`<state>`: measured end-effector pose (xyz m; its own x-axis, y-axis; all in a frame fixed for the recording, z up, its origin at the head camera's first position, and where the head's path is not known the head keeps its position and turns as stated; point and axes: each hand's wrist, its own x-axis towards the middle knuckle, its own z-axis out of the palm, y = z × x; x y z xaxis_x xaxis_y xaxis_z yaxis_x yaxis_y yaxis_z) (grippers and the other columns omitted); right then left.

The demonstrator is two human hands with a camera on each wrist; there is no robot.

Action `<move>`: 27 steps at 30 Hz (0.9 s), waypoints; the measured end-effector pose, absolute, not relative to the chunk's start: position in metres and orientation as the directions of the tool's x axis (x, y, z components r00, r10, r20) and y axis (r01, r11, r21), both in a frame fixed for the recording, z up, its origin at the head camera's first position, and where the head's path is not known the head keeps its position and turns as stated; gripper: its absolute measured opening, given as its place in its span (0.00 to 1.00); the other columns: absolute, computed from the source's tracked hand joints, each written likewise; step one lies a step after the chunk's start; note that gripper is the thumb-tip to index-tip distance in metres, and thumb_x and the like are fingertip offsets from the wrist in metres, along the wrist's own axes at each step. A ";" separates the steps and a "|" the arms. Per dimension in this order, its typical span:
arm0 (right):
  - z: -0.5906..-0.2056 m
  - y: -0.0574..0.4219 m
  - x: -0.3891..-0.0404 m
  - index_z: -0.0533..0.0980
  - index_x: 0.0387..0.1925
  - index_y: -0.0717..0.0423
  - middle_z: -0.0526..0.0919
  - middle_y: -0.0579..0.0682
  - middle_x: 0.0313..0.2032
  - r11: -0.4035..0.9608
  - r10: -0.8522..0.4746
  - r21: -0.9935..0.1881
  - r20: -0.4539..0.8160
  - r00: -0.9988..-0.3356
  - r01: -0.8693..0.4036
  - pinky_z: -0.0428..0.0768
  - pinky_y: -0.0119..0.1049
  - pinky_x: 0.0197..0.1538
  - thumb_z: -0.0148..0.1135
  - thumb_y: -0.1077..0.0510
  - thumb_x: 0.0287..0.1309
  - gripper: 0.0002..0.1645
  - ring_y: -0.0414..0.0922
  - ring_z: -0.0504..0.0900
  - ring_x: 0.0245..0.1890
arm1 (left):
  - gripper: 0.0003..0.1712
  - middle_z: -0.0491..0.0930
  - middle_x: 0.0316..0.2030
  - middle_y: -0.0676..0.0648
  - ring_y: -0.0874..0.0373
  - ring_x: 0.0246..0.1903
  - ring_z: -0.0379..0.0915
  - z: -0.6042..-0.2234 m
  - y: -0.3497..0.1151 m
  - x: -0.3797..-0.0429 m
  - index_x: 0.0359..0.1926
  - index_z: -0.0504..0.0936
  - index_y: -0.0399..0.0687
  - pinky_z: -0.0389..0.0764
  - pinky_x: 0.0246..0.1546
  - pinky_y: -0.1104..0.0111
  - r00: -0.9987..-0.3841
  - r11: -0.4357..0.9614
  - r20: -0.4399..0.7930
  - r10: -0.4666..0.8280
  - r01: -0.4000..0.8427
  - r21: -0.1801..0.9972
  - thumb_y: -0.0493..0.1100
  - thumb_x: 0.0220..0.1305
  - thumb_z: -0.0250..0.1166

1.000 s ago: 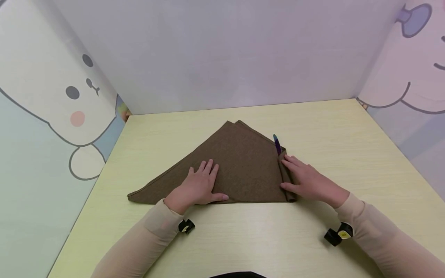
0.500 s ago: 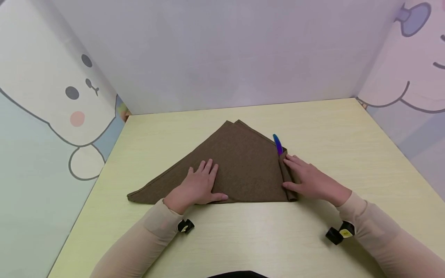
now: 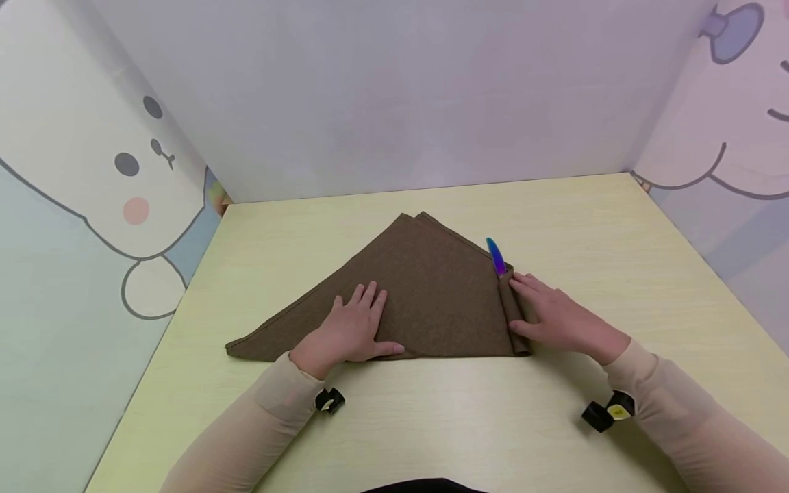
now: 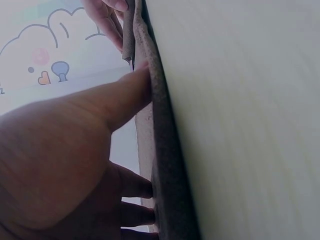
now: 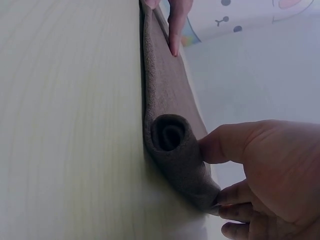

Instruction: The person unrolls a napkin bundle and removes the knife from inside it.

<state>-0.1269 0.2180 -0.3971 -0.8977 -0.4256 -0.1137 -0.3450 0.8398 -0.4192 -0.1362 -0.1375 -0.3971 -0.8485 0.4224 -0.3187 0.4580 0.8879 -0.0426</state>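
A brown cloth napkin (image 3: 431,294), folded into a wide triangle, lies on the table with its right end rolled up. From the top of the roll (image 3: 516,315) sticks the iridescent blue-purple blade of a table knife (image 3: 496,256); its lower part is hidden inside the cloth. My left hand (image 3: 353,332) rests flat on the napkin left of centre, fingers spread. My right hand (image 3: 557,318) touches the roll's right side with thumb and fingertips, the fingers fairly straight. In the right wrist view, the roll's near end (image 5: 169,134) shows a spiral of cloth layers, with my thumb against it.
The pale wooden table (image 3: 444,418) reaches back to a plain white wall panel (image 3: 394,96). Side panels with cartoon animals stand at left and right. A small black wrist device (image 3: 329,400) hangs at the left sleeve, another device (image 3: 607,412) at the right.
My right hand has shifted slightly to the right, and the rolled edge and knife have moved a little the same way. The blade shows brighter and broader now. My left hand stays put.
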 end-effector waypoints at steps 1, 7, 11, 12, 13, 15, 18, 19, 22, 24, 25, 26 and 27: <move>-0.397 0.219 -0.127 0.54 0.71 0.69 0.51 0.67 0.71 0.840 -0.423 -0.422 -0.114 -0.899 -0.342 0.50 0.70 0.61 0.63 0.50 0.61 0.47 0.66 0.49 0.70 | 0.62 0.43 0.74 0.38 0.41 0.72 0.41 -0.397 -0.137 -0.136 0.75 0.48 0.42 0.56 0.62 0.40 -0.849 0.888 -0.318 0.422 0.457 -0.042 0.81 0.54 0.49; -0.398 0.223 -0.129 0.53 0.71 0.68 0.50 0.66 0.72 0.840 -0.419 -0.428 -0.118 -0.900 -0.334 0.49 0.71 0.61 0.62 0.52 0.60 0.46 0.65 0.48 0.71 | 0.62 0.42 0.74 0.39 0.42 0.73 0.40 -0.396 -0.137 -0.136 0.76 0.47 0.43 0.55 0.62 0.40 -0.851 0.891 -0.321 0.416 0.453 -0.044 0.81 0.54 0.49; -0.398 0.221 -0.128 0.53 0.71 0.68 0.51 0.67 0.71 0.833 -0.425 -0.431 -0.101 -0.899 -0.345 0.50 0.71 0.61 0.63 0.52 0.60 0.46 0.66 0.48 0.70 | 0.62 0.41 0.75 0.39 0.41 0.73 0.39 -0.397 -0.140 -0.137 0.76 0.46 0.43 0.54 0.63 0.40 -0.847 0.891 -0.324 0.423 0.454 -0.023 0.81 0.54 0.49; -0.398 0.220 -0.128 0.54 0.71 0.68 0.51 0.66 0.71 0.829 -0.429 -0.435 -0.092 -0.899 -0.351 0.50 0.71 0.61 0.64 0.52 0.60 0.46 0.66 0.49 0.70 | 0.62 0.41 0.75 0.39 0.41 0.72 0.39 -0.397 -0.142 -0.138 0.76 0.46 0.43 0.53 0.63 0.40 -0.849 0.893 -0.321 0.420 0.450 -0.021 0.81 0.54 0.49; -0.398 0.218 -0.128 0.54 0.71 0.68 0.51 0.66 0.71 0.823 -0.433 -0.441 -0.081 -0.898 -0.358 0.50 0.71 0.61 0.64 0.52 0.60 0.46 0.66 0.49 0.70 | 0.63 0.41 0.75 0.39 0.40 0.72 0.39 -0.398 -0.144 -0.139 0.76 0.46 0.44 0.53 0.63 0.40 -0.853 0.897 -0.317 0.415 0.443 -0.018 0.81 0.54 0.49; -0.398 0.214 -0.127 0.55 0.71 0.67 0.52 0.66 0.71 0.811 -0.445 -0.448 -0.055 -0.894 -0.376 0.51 0.71 0.60 0.65 0.50 0.60 0.47 0.65 0.50 0.70 | 0.63 0.40 0.75 0.39 0.38 0.72 0.38 -0.399 -0.150 -0.140 0.76 0.45 0.44 0.52 0.64 0.40 -0.867 0.908 -0.308 0.391 0.418 -0.022 0.81 0.54 0.49; -0.398 0.207 -0.128 0.57 0.70 0.67 0.53 0.64 0.71 0.805 -0.459 -0.439 -0.034 -0.888 -0.399 0.50 0.71 0.61 0.65 0.47 0.59 0.47 0.64 0.49 0.71 | 0.63 0.40 0.75 0.38 0.34 0.71 0.39 -0.400 -0.159 -0.142 0.76 0.45 0.45 0.52 0.63 0.39 -0.894 0.933 -0.300 0.333 0.358 -0.029 0.82 0.53 0.49; -0.399 0.205 -0.128 0.57 0.70 0.67 0.53 0.64 0.71 0.807 -0.463 -0.427 -0.031 -0.886 -0.407 0.50 0.70 0.61 0.65 0.46 0.59 0.48 0.63 0.49 0.71 | 0.64 0.40 0.74 0.37 0.33 0.71 0.39 -0.400 -0.161 -0.142 0.76 0.45 0.44 0.52 0.62 0.38 -0.900 0.940 -0.302 0.314 0.338 -0.030 0.82 0.53 0.49; -0.403 0.199 -0.129 0.58 0.70 0.65 0.53 0.62 0.72 0.823 -0.472 -0.376 -0.034 -0.881 -0.426 0.51 0.69 0.63 0.65 0.43 0.59 0.48 0.61 0.47 0.72 | 0.66 0.39 0.74 0.36 0.30 0.70 0.39 -0.401 -0.166 -0.143 0.76 0.44 0.43 0.54 0.59 0.35 -0.908 0.953 -0.318 0.275 0.300 -0.033 0.83 0.51 0.49; -0.405 0.196 -0.129 0.58 0.70 0.65 0.53 0.62 0.72 0.830 -0.478 -0.346 -0.038 -0.878 -0.437 0.51 0.68 0.63 0.64 0.41 0.58 0.49 0.61 0.46 0.72 | 0.68 0.39 0.74 0.35 0.29 0.70 0.38 -0.401 -0.167 -0.142 0.76 0.43 0.42 0.56 0.57 0.34 -0.908 0.957 -0.326 0.262 0.287 -0.032 0.84 0.49 0.49; -0.407 0.194 -0.129 0.58 0.70 0.65 0.53 0.62 0.72 0.832 -0.481 -0.335 -0.039 -0.876 -0.442 0.51 0.68 0.63 0.64 0.40 0.58 0.49 0.60 0.46 0.73 | 0.69 0.39 0.74 0.35 0.29 0.70 0.38 -0.401 -0.167 -0.142 0.76 0.43 0.42 0.56 0.57 0.34 -0.908 0.958 -0.328 0.260 0.285 -0.029 0.85 0.48 0.49; -0.408 0.194 -0.129 0.59 0.70 0.65 0.53 0.61 0.72 0.834 -0.482 -0.325 -0.038 -0.875 -0.445 0.51 0.69 0.63 0.65 0.40 0.58 0.49 0.60 0.46 0.73 | 0.70 0.38 0.74 0.35 0.29 0.70 0.38 -0.401 -0.167 -0.142 0.76 0.43 0.42 0.57 0.56 0.33 -0.908 0.959 -0.328 0.259 0.283 -0.027 0.85 0.47 0.49; -0.408 0.193 -0.128 0.59 0.70 0.65 0.53 0.61 0.72 0.836 -0.483 -0.316 -0.039 -0.875 -0.448 0.51 0.69 0.63 0.65 0.40 0.58 0.49 0.60 0.46 0.72 | 0.71 0.38 0.74 0.36 0.30 0.70 0.38 -0.402 -0.167 -0.142 0.76 0.43 0.42 0.57 0.56 0.33 -0.909 0.960 -0.330 0.256 0.280 -0.026 0.86 0.46 0.49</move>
<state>-0.1283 0.1930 -0.4084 -0.8747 -0.4832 -0.0388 -0.4479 0.8362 -0.3165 -0.1419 -0.1670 -0.4016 -0.9086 0.2564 -0.3295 0.2804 0.9595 -0.0265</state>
